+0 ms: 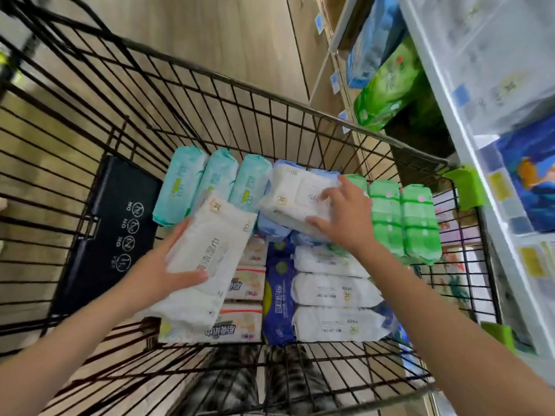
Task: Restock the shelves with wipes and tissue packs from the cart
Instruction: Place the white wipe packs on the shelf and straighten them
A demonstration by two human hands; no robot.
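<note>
Over the packed cart (228, 80), the left grip (168, 265) clasps one white pack (216, 244); the right grip (342, 214) clasps a second pack (294, 196).

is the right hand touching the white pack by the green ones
Touching. Head view shows the right hand gripping the white pack, thumb on its near edge.

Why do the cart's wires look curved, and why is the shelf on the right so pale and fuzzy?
Head view: the wide-angle lens bows the cart wires near the edges; the shelf at right is washed out and blurred; the middle is sharper, so some print shows on the white pack in the left hand and the second white pack in the right hand.
</note>
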